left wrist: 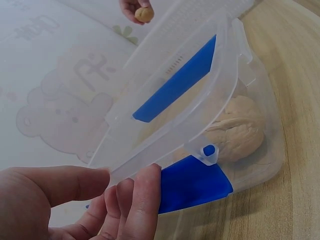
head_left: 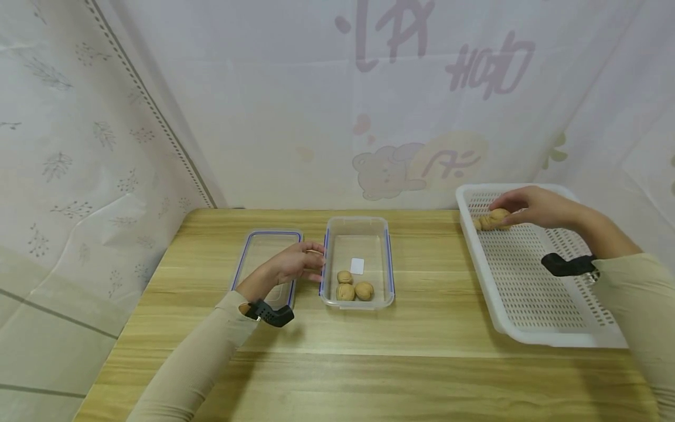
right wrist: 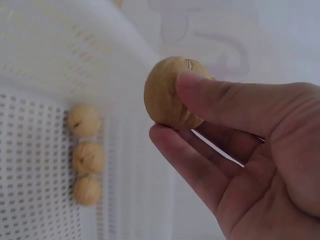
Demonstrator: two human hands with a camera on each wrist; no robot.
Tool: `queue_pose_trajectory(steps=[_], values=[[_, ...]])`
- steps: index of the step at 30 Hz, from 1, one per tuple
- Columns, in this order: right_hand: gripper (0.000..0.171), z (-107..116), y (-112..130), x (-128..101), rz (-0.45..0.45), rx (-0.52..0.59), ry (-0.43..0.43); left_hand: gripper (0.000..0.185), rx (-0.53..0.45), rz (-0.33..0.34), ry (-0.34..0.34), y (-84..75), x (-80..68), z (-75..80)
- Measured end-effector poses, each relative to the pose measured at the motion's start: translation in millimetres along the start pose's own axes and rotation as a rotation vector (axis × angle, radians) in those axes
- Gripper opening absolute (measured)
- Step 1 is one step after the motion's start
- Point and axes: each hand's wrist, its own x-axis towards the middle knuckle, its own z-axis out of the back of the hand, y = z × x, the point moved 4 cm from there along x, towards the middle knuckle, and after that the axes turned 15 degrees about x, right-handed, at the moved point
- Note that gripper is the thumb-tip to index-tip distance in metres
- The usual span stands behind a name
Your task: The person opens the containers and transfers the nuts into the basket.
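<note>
My right hand (head_left: 543,206) pinches a walnut (right wrist: 170,92) between thumb and fingertips, held up above the white basket (head_left: 493,293). Three more walnuts (right wrist: 87,157) lie in a row along the basket's wall in the right wrist view. At the left side of a clear plastic container (head_left: 390,264) is my left hand (head_left: 297,262), its relaxed fingers right at the rim and the blue side clip (left wrist: 197,185). Inside that container, three walnuts (head_left: 345,292) sit together at the near end, by a small white label (head_left: 357,266).
A clear lid (head_left: 253,258) with a blue seal lies left of the container, partly hidden by my left hand and wrist. Everything stands on a wooden table (head_left: 337,381). Behind it hangs a printed curtain (head_left: 295,117).
</note>
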Motion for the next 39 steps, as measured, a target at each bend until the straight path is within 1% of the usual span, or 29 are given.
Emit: queue_pose_trajectory(steps=[6, 14, 18, 24, 29, 33, 39], values=[[0.037, 7, -20, -5, -0.05, -0.009, -0.042, 0.041, 0.001, -0.003, -0.007, 2.4, 1.7, 0.5], [0.034, 11, -44, -7, -0.046, -0.058, -0.082, 0.038, 0.01, -0.001, -0.015, 5.1, 3.4, 1.2], [0.034, 12, -57, -7, -0.058, -0.067, -0.126, 0.038, 0.01, 0.0, -0.015, 5.5, 3.9, 1.5], [0.034, 12, -78, -8, -0.09, -0.055, -0.162, 0.037, -0.004, 0.007, -0.012, 4.9, 3.2, 1.0], [0.035, 11, -95, -7, -0.131, -0.048, -0.214, 0.038, -0.005, 0.001, -0.011, 3.5, 2.2, 0.8], [0.033, 9, -108, -6, -0.148, -0.069, -0.24, 0.037, -0.003, 0.002, -0.024, 3.6, 2.3, 1.7], [0.033, 3, -127, -5, -0.178, -0.083, -0.264, 0.038, -0.005, 0.006, -0.016, 3.7, 3.1, 0.8]])
